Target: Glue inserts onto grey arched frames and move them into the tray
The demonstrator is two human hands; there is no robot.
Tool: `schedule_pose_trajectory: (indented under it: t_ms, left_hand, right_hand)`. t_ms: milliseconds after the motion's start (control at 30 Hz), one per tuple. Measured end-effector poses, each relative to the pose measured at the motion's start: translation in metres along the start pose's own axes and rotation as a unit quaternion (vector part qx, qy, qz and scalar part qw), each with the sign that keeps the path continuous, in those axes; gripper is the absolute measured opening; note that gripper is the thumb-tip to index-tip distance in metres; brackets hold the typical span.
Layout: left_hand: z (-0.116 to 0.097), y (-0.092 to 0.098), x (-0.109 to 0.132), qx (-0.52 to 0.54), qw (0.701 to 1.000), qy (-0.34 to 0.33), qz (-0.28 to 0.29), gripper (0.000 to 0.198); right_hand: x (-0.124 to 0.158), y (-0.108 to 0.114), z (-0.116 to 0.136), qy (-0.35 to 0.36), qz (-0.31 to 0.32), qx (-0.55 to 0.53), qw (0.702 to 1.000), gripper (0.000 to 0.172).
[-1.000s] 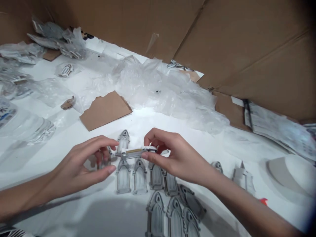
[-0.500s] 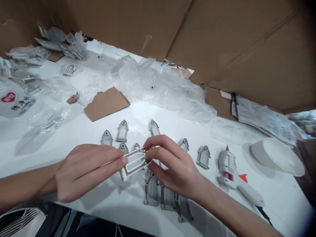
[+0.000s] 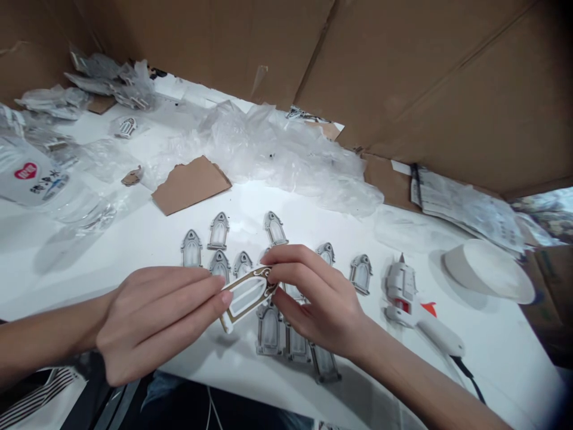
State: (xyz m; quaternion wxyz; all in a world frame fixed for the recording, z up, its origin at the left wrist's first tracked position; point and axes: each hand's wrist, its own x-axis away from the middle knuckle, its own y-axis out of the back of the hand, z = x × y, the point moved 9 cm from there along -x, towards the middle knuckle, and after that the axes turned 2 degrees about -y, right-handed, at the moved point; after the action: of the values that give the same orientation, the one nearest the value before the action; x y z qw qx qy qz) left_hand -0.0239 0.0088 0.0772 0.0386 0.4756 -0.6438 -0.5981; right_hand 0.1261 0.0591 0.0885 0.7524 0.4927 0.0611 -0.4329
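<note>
"Only the view has drifted slightly?"

"Yes. Left hand (image 3: 156,322) and right hand (image 3: 313,298) stay together, both clamped on an arched frame (image 3: 246,298), held above more frames (image 3: 270,331) near the table's near edge (image 3: 233,382)."

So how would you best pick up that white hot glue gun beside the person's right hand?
I'd take the white handle, its long rounded grip, from above on the person's right. The gun lies on its side, handle reaching toward the person, pointed nozzle away, so that end looks clear of the arched pieces to its left.
</note>
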Motion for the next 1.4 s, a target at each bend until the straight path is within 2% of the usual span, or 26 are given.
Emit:
schedule_pose_trajectory:
  t_ms: [100,167,200,267,333,400,467,667,1000,1167,1400]
  left_hand:
    - [-0.003,0.004,-0.010,0.042,0.997,-0.036,-0.059,0.029]
    - [0.006,0.003,-0.020,0.089,0.993,0.009,-0.075,0.013]
    - [0.014,0.000,-0.024,0.125,0.988,0.054,-0.074,0.012]
    - [0.032,-0.013,-0.027,0.209,0.962,0.169,-0.042,0.016]
    - [0.043,-0.032,-0.024,0.291,0.919,0.267,0.014,0.024]
    - [0.044,-0.045,-0.021,0.345,0.882,0.316,0.058,0.030]
    - [0.044,-0.052,-0.021,0.371,0.863,0.335,0.075,0.027]
    - [0.041,-0.060,-0.026,0.389,0.850,0.342,0.095,0.014]
    - [0.032,-0.055,-0.036,0.382,0.859,0.321,0.114,0.013]
    - [0.029,-0.053,-0.039,0.363,0.874,0.303,0.118,0.014]
    - [0.030,-0.060,-0.037,0.333,0.896,0.263,0.133,0.018]
  right_hand:
    - [0.001,0.002,-0.002,-0.023,-0.002,-0.042,0.999,0.025]
    - [0.001,0.001,-0.009,-0.073,0.002,-0.092,0.993,0.020]
    - [0.002,0.001,-0.015,-0.110,0.002,-0.116,0.987,0.016]
    - [0.004,0.001,-0.027,-0.191,-0.006,-0.150,0.970,0.010]
    - [0.007,0.000,-0.035,-0.253,-0.013,-0.170,0.952,0.009]
    - [0.009,-0.002,-0.038,-0.290,-0.009,-0.189,0.938,0.010]
    - [0.010,-0.005,-0.039,-0.314,0.000,-0.210,0.926,0.011]
    - [0.010,-0.010,-0.033,-0.325,0.015,-0.259,0.910,0.013]
    - [0.009,-0.009,-0.020,-0.290,0.034,-0.271,0.917,0.023]
    - [0.009,-0.010,-0.019,-0.283,0.032,-0.252,0.925,0.023]
    - [0.016,-0.014,-0.023,-0.280,0.043,-0.228,0.932,0.025]
